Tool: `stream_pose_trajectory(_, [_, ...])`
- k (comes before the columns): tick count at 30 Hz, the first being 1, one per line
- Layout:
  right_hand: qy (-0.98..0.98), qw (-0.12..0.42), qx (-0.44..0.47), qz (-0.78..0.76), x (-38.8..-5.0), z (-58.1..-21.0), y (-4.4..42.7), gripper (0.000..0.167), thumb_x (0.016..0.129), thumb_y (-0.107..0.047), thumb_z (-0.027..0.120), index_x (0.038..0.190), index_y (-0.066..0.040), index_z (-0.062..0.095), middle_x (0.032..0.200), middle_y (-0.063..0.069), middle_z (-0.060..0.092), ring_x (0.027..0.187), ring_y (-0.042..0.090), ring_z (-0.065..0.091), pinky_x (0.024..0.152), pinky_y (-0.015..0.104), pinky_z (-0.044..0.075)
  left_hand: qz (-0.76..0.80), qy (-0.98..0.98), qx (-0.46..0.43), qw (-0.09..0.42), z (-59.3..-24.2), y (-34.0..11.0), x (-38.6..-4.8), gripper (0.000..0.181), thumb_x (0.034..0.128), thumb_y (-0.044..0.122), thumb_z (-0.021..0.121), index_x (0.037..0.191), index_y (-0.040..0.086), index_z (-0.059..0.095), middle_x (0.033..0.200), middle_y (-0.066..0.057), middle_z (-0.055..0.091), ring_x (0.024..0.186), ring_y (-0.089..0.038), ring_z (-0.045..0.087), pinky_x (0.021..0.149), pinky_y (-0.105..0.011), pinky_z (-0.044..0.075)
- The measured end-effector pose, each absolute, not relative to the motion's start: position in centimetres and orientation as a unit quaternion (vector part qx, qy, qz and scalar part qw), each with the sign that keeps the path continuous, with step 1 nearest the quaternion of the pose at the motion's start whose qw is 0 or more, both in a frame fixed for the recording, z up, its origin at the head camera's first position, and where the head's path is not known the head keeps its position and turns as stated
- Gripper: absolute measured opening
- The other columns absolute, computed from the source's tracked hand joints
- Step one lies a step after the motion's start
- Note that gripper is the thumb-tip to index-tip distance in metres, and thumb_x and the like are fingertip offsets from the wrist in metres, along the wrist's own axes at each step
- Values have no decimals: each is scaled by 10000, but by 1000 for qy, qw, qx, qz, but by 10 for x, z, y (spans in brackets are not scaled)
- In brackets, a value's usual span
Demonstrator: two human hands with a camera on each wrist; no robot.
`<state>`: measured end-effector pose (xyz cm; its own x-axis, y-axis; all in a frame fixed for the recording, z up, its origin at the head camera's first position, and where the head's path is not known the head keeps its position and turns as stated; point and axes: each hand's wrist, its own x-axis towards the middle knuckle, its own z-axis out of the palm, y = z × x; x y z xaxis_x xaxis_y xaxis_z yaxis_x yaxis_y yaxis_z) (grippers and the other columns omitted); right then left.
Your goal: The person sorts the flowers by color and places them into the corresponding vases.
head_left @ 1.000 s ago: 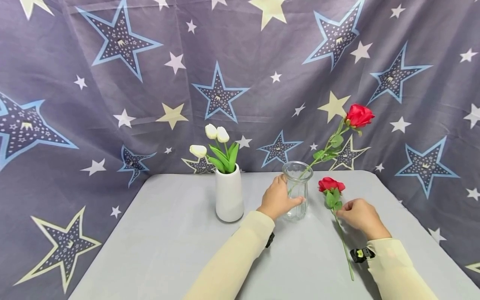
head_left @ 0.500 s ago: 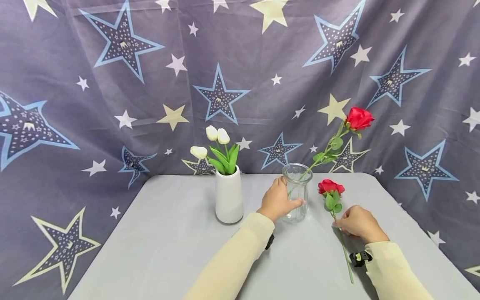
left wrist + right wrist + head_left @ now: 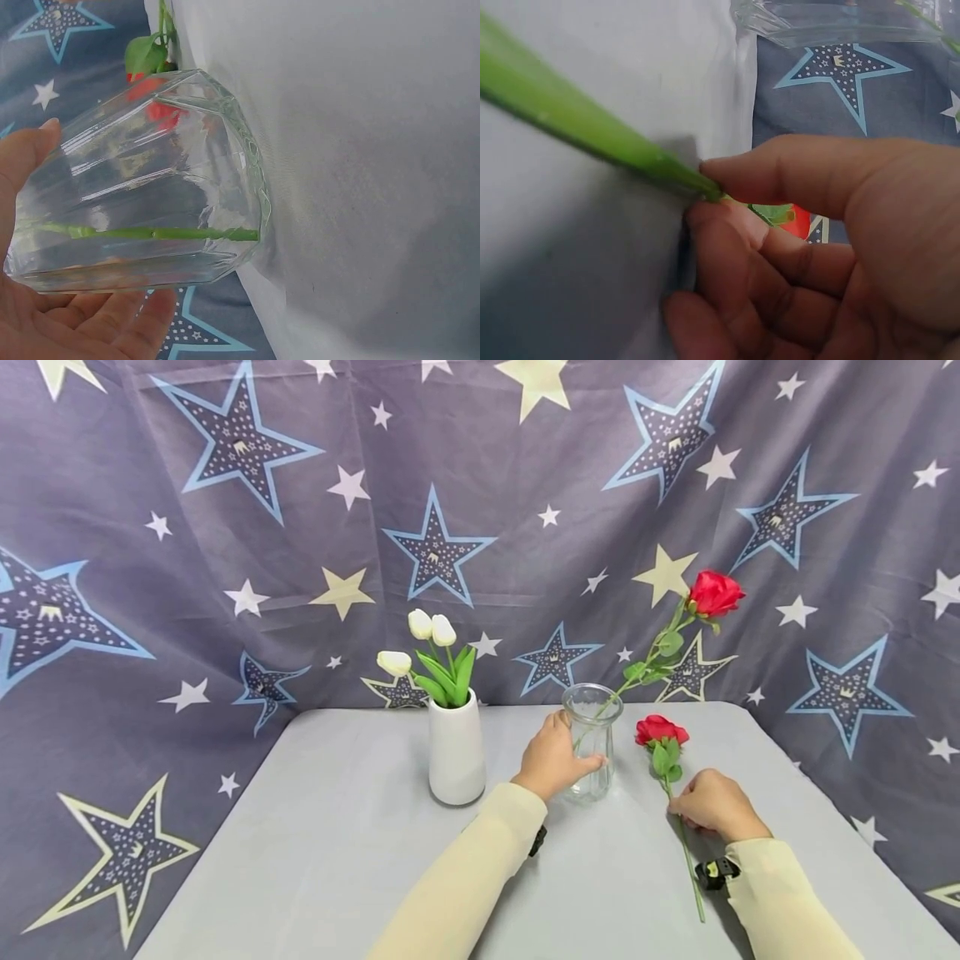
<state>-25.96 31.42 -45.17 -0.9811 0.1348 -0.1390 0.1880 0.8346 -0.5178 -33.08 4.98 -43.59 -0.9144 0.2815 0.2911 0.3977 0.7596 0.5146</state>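
A clear glass vase [image 3: 592,760] stands on the table, its sides faceted in the left wrist view. My left hand [image 3: 553,758] grips it from the left, thumb on the near side and fingers round the far side. One red rose [image 3: 715,593] leans to the right out of this vase, and its green stem [image 3: 154,233] shows through the glass. To the right, a second red rose [image 3: 662,730] lies with its bloom toward the back. Between thumb and fingers, my right hand [image 3: 716,802] pinches that rose's stem [image 3: 630,142] below the leaves.
Left of the glass vase stands a white vase [image 3: 457,756] with white tulips [image 3: 431,627] and green leaves. A grey cloth covers the table [image 3: 337,835]. Behind and along the sides hangs a dark curtain [image 3: 480,443] patterned with stars.
My right hand has slid down the lying rose's stem, a little toward me, and pinches it lower. The left hand and the glass vase keep their place.
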Motion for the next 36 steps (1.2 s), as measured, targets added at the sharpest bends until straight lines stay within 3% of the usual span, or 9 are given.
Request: stream_pose_trajectory(36, [957,-24,71,-281,-260,-432,325,222,877,-274,688,739,-103,722,590,-32,652,609,183,611,571,333,459,-307,-929,-185,91,-436,49,-332,939,840,561,804,1539,76,408,1487,-115,509,1243,-284,629,1041,-431,526])
